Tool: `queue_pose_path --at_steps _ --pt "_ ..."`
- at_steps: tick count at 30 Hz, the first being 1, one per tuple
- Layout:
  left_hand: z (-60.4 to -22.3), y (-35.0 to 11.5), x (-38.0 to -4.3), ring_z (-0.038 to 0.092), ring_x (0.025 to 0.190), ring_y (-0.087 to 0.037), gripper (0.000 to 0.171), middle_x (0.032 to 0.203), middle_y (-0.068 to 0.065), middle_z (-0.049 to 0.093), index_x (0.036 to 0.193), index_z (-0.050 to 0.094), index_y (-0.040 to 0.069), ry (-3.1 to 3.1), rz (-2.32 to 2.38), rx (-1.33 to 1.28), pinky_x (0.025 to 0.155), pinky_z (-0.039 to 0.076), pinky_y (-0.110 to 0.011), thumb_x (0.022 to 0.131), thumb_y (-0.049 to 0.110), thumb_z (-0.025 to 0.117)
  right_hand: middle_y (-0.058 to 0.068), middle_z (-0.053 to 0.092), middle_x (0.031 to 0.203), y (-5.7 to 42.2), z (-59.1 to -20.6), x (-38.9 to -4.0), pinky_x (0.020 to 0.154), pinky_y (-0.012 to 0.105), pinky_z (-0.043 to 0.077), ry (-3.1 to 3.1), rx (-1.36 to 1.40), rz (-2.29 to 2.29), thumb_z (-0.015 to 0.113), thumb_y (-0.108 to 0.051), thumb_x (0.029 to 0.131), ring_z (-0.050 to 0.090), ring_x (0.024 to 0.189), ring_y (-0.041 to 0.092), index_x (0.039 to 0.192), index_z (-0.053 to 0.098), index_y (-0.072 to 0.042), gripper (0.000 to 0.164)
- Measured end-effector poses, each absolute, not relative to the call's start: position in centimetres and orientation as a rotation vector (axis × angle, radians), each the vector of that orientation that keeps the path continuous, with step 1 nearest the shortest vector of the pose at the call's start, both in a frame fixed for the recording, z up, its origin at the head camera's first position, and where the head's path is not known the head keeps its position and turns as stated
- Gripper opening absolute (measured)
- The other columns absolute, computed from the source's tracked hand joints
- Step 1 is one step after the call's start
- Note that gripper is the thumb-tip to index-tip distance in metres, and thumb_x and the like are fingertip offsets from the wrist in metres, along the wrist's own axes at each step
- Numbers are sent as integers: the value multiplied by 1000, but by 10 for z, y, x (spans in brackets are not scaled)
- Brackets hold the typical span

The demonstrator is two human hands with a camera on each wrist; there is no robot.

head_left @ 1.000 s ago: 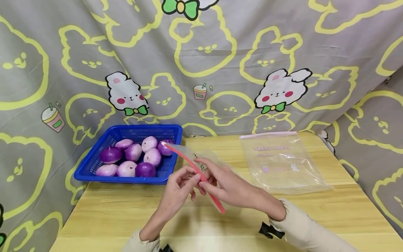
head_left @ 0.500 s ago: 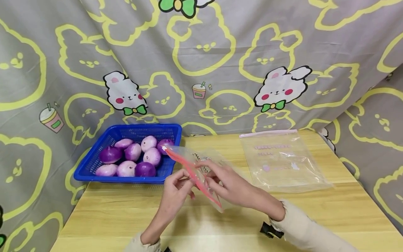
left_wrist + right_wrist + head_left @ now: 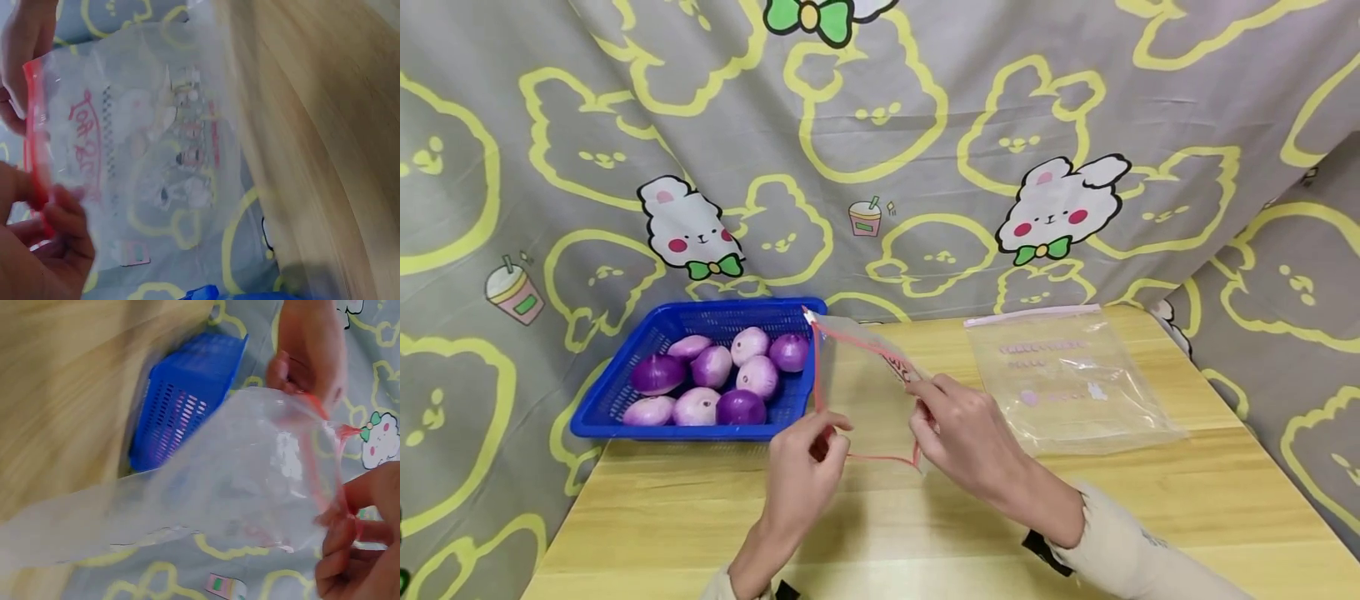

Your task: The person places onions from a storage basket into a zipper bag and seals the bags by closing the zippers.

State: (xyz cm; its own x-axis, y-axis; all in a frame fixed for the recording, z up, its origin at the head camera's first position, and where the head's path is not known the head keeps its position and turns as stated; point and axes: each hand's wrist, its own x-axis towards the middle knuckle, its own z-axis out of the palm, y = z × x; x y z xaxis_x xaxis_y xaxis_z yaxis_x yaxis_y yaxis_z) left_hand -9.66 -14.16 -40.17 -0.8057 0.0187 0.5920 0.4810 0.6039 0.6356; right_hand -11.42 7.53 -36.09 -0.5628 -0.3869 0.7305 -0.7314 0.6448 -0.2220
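Between the two hands a clear zip bag [image 3: 144, 125] with a red zip edge hangs above the table, its mouth spread wide. My left hand [image 3: 808, 467] pinches the near left part of the red edge. On the opposite side, the right hand [image 3: 962, 425] grips the rim with curled fingers. A white slider [image 3: 809, 317] sits at the far corner of the mouth, overlapping the basket in the head view. Red lettering and small cartoon figures are printed on the bag, as the left wrist view shows. In the right wrist view the bag's body hangs long and slack.
A blue plastic basket [image 3: 625, 431] holding several purple onions [image 3: 741, 407] stands at the back left of the wooden table [image 3: 1000, 542]. Another clear zip bag [image 3: 1067, 375], with a pale pink top, lies flat at the back right. A patterned curtain [image 3: 910, 125] hangs behind.
The hands have moved apart, and the bag's red-edged mouth, closed one second ago, has opened into a wide loop. Basket, onions and the flat bag have stayed in place.
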Motion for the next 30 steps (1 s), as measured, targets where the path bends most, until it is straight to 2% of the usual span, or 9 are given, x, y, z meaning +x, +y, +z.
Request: queue_pose_path --at_steps 4,8,12,15,18,20,23,25,30 --pt "-404 -139 -99 40 49 3 27 57 15 44 91 76 8 -2448 -970 -393 45 37 -17 72 -5 61 5 48 71 79 -357 -109 41 18 28 -2389 793 474 66 1 82 34 50 8 106 71 -7 26" --pt "-404 -138 -101 40 46 -8 40 55 7 46 111 72 3 -2539 -721 -344 44 35 -25 72 -1 62 12 45 79 82 -357 -111 39 23 30 -2502 686 252 58 1 87 33 45 12 105 63 -4 20" --pt "-403 -135 -103 57 52 -26 47 84 -12 70 126 66 6 -2635 -527 -317 43 40 -36 79 6 63 23 53 99 87 -356 -116 39 27 34 -2524 664 160 57 8 78 35 43 16 115 56 -2 38" --pt "-401 -133 -107 65 64 -30 48 104 -16 71 128 65 5 -2638 -548 -351 49 48 -39 80 4 63 24 56 115 90 -348 -121 43 30 38 -2462 740 204 57 13 73 43 49 20 122 57 -1 51" --pt "-397 -134 -111 64 65 -17 41 93 -9 71 118 71 1 -2542 -679 -377 55 52 -33 78 -1 64 19 61 117 92 -339 -125 53 35 48 -2339 807 284 53 16 74 58 65 27 124 59 0 53" --pt "-393 -135 -113 61 61 -9 28 81 -2 70 107 75 1 -2449 -750 -381 56 51 -26 81 2 67 14 66 110 91 -336 -126 59 36 50 -2260 823 354 51 15 76 63 74 27 118 62 2 45" --pt "-387 -134 -116 56 56 -4 19 70 5 65 102 76 3 -2368 -787 -394 54 49 -23 85 9 72 11 67 97 89 -333 -126 57 32 50 -2203 806 447 58 6 83 62 71 22 106 65 2 25" --pt "-384 -132 -118 55 55 -5 25 66 7 61 109 73 3 -2358 -781 -413 54 49 -24 85 8 73 10 65 96 87 -331 -126 53 29 47 -2214 784 481 59 5 84 56 67 19 106 64 2 23" --pt "-379 -131 -119 51 52 -12 24 61 6 51 100 69 4 -2444 -675 -387 49 46 -31 77 -4 68 15 57 113 90 -324 -131 52 30 43 -2339 727 448 50 16 78 52 76 24 134 53 -2 59"
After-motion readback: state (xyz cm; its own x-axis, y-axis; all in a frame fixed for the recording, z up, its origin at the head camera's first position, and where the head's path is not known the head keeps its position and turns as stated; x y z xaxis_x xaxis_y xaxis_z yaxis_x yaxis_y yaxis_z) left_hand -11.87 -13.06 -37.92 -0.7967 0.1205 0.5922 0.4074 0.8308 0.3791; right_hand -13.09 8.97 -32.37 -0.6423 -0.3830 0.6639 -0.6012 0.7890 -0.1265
